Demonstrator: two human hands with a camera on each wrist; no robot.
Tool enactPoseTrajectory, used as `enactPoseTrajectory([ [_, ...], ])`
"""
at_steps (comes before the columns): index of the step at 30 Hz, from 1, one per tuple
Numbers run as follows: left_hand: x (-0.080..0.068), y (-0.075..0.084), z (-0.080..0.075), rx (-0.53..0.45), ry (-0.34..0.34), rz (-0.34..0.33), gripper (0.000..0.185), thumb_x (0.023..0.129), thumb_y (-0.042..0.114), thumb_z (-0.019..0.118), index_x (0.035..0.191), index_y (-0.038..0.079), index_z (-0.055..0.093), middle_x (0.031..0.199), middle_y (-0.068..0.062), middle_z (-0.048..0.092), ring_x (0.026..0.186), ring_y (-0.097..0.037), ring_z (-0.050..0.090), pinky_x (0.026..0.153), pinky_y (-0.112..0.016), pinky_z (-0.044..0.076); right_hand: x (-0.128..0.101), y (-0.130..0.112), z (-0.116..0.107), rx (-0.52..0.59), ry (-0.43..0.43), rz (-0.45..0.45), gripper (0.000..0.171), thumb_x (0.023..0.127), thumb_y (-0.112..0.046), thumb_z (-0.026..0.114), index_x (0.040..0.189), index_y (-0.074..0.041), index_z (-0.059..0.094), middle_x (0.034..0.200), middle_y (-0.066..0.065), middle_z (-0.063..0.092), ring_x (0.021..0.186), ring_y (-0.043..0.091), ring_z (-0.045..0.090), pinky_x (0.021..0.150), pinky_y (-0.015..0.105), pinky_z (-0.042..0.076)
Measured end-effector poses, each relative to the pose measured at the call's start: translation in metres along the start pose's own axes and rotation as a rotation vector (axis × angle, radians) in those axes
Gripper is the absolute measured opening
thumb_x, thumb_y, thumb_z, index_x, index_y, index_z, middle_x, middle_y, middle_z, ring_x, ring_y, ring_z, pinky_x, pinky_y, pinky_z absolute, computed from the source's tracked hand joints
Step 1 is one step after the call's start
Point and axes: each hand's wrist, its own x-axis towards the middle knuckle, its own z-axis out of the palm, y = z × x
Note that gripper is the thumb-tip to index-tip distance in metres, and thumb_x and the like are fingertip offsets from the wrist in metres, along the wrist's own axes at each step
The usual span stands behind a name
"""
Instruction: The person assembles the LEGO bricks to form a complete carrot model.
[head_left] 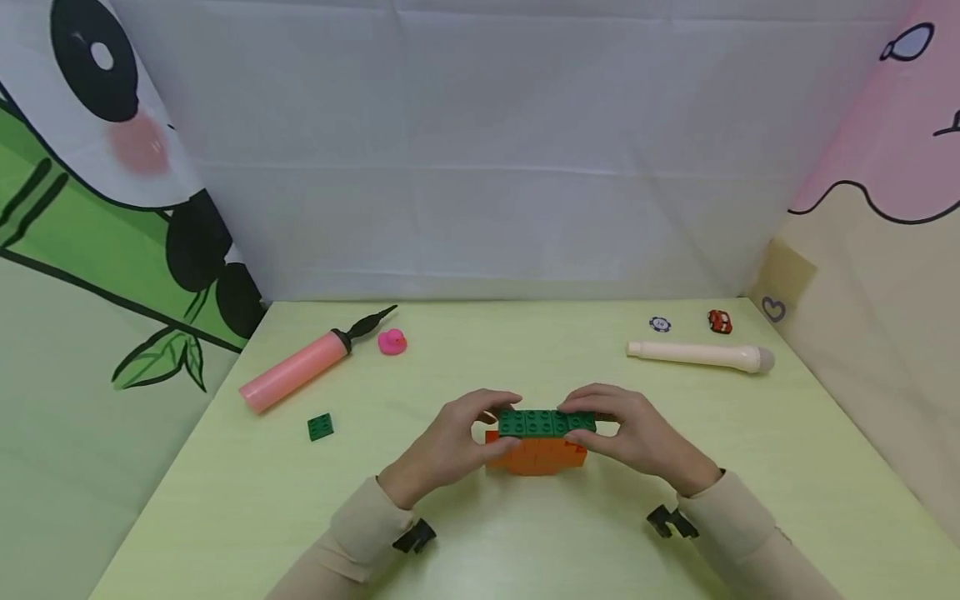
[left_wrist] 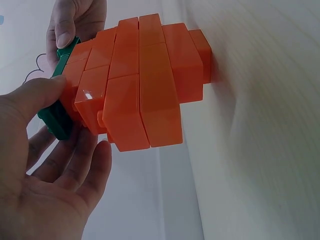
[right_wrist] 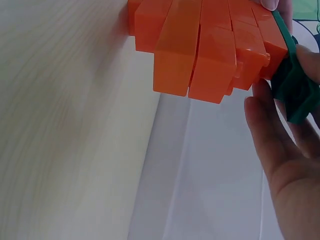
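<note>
An orange toy-brick build (head_left: 536, 458) stands on the table in front of the person, stepped in layers that widen toward the middle. Along its top runs a row of green toy bricks (head_left: 536, 423) with studs. My left hand (head_left: 453, 433) pinches the left end of this green row, thumb in front and fingers behind. At the other end, my right hand (head_left: 633, 429) grips the green row the same way. The left wrist view shows the orange layers (left_wrist: 130, 85) from the side, narrow at the base. In the right wrist view, a green brick (right_wrist: 295, 90) juts past the orange top layer.
To the left lie a loose green brick (head_left: 320, 427), a pink hand pump (head_left: 296, 371) with a black nozzle, and a pink rubber duck (head_left: 392, 342). At the right are a white microphone-like stick (head_left: 697, 355), a round chip (head_left: 660, 324) and a red toy car (head_left: 719, 322).
</note>
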Motion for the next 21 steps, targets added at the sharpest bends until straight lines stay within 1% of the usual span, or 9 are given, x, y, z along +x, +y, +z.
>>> enactPoseTrajectory([
  [3,0.0,0.0,0.0,0.002,-0.002,-0.006,0.051,0.089,0.022,0.077,0.135,0.014,0.058,0.126,0.005,0.062,0.106,-0.008,0.059,0.093,-0.032,0.055,-0.001,0.001,0.002,0.022,0.007,-0.007,0.032,0.086,-0.011,0.079,0.116,-0.011,0.072,0.116,0.004,0.068,0.101,0.014,0.064,0.085,0.026,0.057],
  [7,-0.003,-0.001,-0.002,0.007,-0.005,-0.006,0.053,0.089,0.026,0.077,0.137,0.015,0.057,0.127,0.006,0.061,0.108,-0.01,0.059,0.095,-0.036,0.054,-0.001,0.003,0.003,-0.018,0.025,-0.035,0.033,0.085,-0.011,0.079,0.117,-0.013,0.072,0.116,0.001,0.068,0.103,0.014,0.064,0.084,0.025,0.056],
  [9,-0.009,-0.002,-0.01,0.025,0.009,-0.023,0.055,0.089,0.031,0.076,0.138,0.018,0.056,0.128,0.007,0.06,0.11,-0.012,0.059,0.096,-0.039,0.054,-0.001,0.003,0.004,-0.034,0.03,-0.041,0.034,0.086,-0.013,0.079,0.118,-0.016,0.071,0.117,-0.002,0.067,0.104,0.014,0.063,0.084,0.025,0.055],
  [11,-0.018,-0.008,-0.025,0.069,0.037,-0.064,0.056,0.089,0.035,0.075,0.139,0.018,0.055,0.128,0.005,0.061,0.113,-0.018,0.06,0.097,-0.043,0.053,-0.002,0.003,0.005,-0.03,0.026,-0.037,0.035,0.086,-0.014,0.079,0.12,-0.017,0.07,0.117,-0.003,0.067,0.105,0.013,0.062,0.086,0.026,0.055],
  [13,-0.03,-0.018,-0.046,0.152,0.068,-0.15,0.056,0.09,0.036,0.075,0.139,0.017,0.056,0.13,0.002,0.061,0.116,-0.023,0.059,0.098,-0.047,0.051,-0.002,0.004,0.006,-0.006,0.013,-0.024,0.035,0.087,-0.015,0.078,0.121,-0.017,0.069,0.119,-0.003,0.066,0.105,0.013,0.062,0.088,0.026,0.054],
  [15,-0.045,-0.035,-0.071,0.278,0.086,-0.254,0.054,0.091,0.035,0.074,0.138,0.013,0.057,0.131,-0.005,0.061,0.12,-0.029,0.057,0.101,-0.052,0.048,-0.001,0.004,0.007,0.006,0.003,-0.009,0.036,0.088,-0.017,0.077,0.123,-0.018,0.068,0.12,-0.003,0.065,0.106,0.012,0.062,0.091,0.027,0.054],
  [18,-0.07,-0.064,-0.107,0.463,0.06,-0.436,0.054,0.09,0.03,0.075,0.135,0.004,0.058,0.134,-0.016,0.058,0.124,-0.038,0.051,0.104,-0.057,0.043,-0.001,0.003,0.008,0.01,-0.009,0.005,0.037,0.088,-0.019,0.077,0.124,-0.02,0.067,0.121,-0.006,0.065,0.106,0.011,0.061,0.092,0.028,0.053],
  [20,-0.086,-0.08,-0.126,0.538,0.029,-0.527,0.054,0.088,0.025,0.077,0.131,-0.001,0.058,0.132,-0.023,0.058,0.124,-0.042,0.051,0.104,-0.059,0.042,0.0,0.002,0.008,0.0,-0.014,0.008,0.038,0.089,-0.021,0.077,0.125,-0.021,0.066,0.122,-0.008,0.064,0.107,0.01,0.06,0.093,0.029,0.053],
  [21,-0.094,-0.085,-0.133,0.549,0.012,-0.563,0.054,0.087,0.023,0.077,0.129,-0.004,0.058,0.13,-0.025,0.059,0.122,-0.043,0.052,0.103,-0.059,0.043,0.0,0.002,0.008,0.001,-0.02,0.011,0.039,0.089,-0.022,0.077,0.125,-0.022,0.066,0.122,-0.009,0.063,0.108,0.01,0.06,0.094,0.029,0.053],
])
